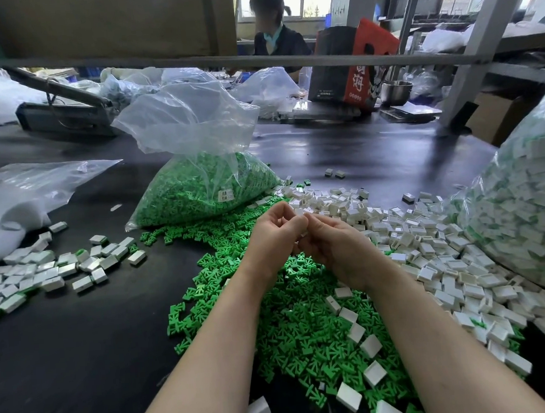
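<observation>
The black desk [81, 348] carries everything. At its right edge leans the largest item, a clear sack of white casings [523, 221], some showing green inside. Further back stands a red-and-black carton [352, 68] with large white Chinese characters. A cross bar partly cuts them off, and I cannot read them with certainty. At centre sits an open clear bag of green clips [199, 192]. Its small white label [227, 195] bears printed lines too small to read. Loose green clips [305, 326] spread from that bag toward the person and meet a heap of loose white casings [428, 243] on the right. A smaller group of casings [43, 274], a few showing green at one end, lies well apart at the left. Above the line where the two heaps meet, the left grip [275, 235] and right grip [338, 250] come together, with the fingers of both curled inward and the fingertips touching. Between them they pinch a small white piece [304, 217]. Only a sliver shows, and its shape is hidden.
</observation>
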Demonstrator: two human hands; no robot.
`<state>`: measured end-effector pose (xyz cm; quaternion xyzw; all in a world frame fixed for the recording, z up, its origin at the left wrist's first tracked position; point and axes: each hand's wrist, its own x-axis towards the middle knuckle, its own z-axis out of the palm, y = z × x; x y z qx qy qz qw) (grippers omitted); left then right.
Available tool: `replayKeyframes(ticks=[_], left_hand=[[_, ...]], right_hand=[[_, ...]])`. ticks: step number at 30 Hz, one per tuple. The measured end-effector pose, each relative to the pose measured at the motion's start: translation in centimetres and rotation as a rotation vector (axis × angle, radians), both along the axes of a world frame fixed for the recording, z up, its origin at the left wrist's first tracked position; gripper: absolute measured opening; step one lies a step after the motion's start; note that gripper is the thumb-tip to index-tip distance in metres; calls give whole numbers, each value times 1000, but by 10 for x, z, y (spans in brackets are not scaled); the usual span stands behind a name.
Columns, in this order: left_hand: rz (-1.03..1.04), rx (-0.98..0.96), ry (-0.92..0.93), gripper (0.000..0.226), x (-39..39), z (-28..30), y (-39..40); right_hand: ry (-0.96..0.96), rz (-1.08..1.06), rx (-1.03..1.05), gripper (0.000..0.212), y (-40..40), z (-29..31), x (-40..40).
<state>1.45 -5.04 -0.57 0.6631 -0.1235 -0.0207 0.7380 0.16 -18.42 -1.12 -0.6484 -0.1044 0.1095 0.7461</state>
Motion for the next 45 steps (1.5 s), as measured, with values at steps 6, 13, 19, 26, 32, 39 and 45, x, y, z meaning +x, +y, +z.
replayKeyframes(ticks=[6, 13, 19, 26, 32, 39, 45], left_hand=[[-12, -3, -41, 20, -2, 2, 1], [-36, 5, -31, 11, 0, 7, 6], [-6, -12, -13, 2, 2, 11, 15], [-15, 7, -16, 6, 2, 14, 23], [-2, 175, -93, 5, 4, 13, 32], [-37, 262, -119, 16, 2, 17, 37], [157, 484, -110, 16, 12, 15, 73]], right_hand=[[23, -14, 52, 38, 2, -2, 0], [31, -32, 18, 47, 7, 4, 1], [24, -13, 6, 54, 7, 9, 0], [37, -86, 21, 40, -1, 9, 1], [-71, -169, 5, 12, -6, 9, 3], [-146, -236, -77, 6, -8, 8, 4], [-175, -324, -234, 7, -8, 11, 3]])
